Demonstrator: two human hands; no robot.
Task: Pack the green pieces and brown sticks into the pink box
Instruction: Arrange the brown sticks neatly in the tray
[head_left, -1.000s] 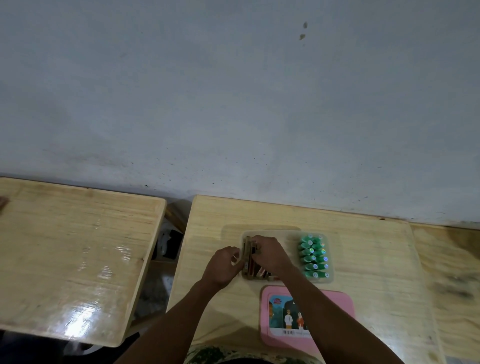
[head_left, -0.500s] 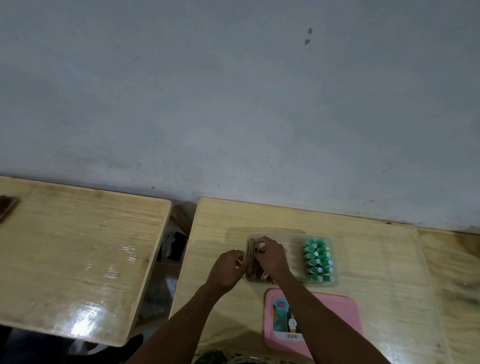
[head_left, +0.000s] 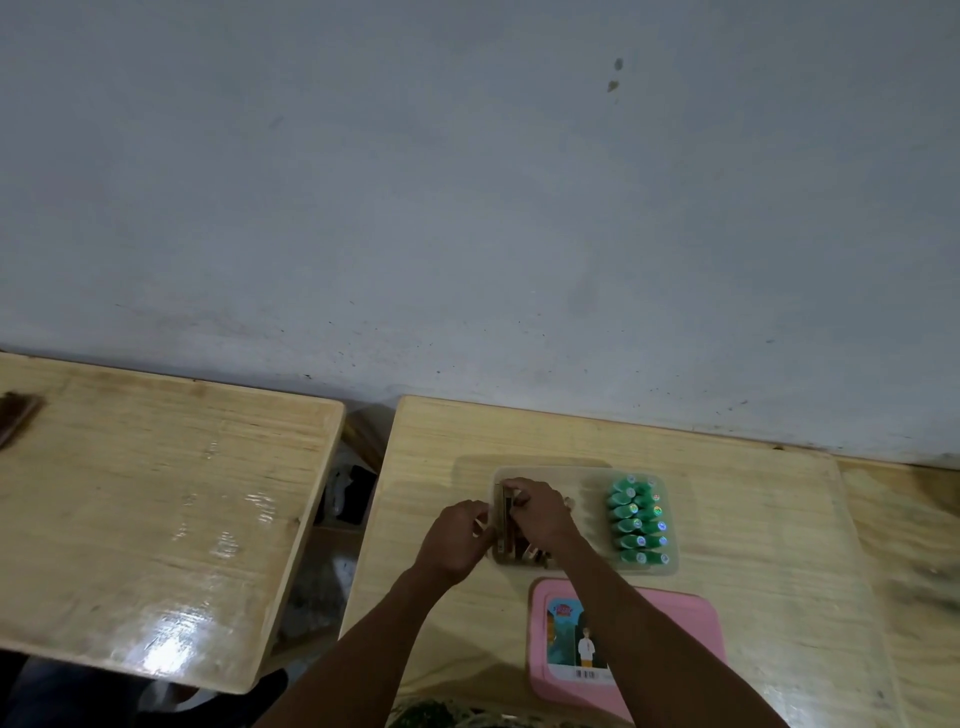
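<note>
Wooden table (head_left: 753, 519) against grey wall | brown sticks (head_left: 506, 525) are gripped between left hand (head_left: 457, 540) and right hand (head_left: 540, 512), long axis near-far, at clear tray (head_left: 587, 478) left end | green pieces (head_left: 641, 519) lie right | pink box (head_left: 680, 670) lies near, part hidden by forearm | finger detail obscured.

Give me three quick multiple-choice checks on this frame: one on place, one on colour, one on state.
1. The green pieces lie:
A. at the tray's right end
B. on the left table
C. on the lid

2. The lid near the person is:
A. blue
B. pink
C. white

3. The hands are:
A. resting idle
B. both at the brown sticks
C. lifting the lid

A: they are stacked at the clear tray's right end.
B: its rim is pink.
B: left hand and right hand meet at the brown sticks.
</note>
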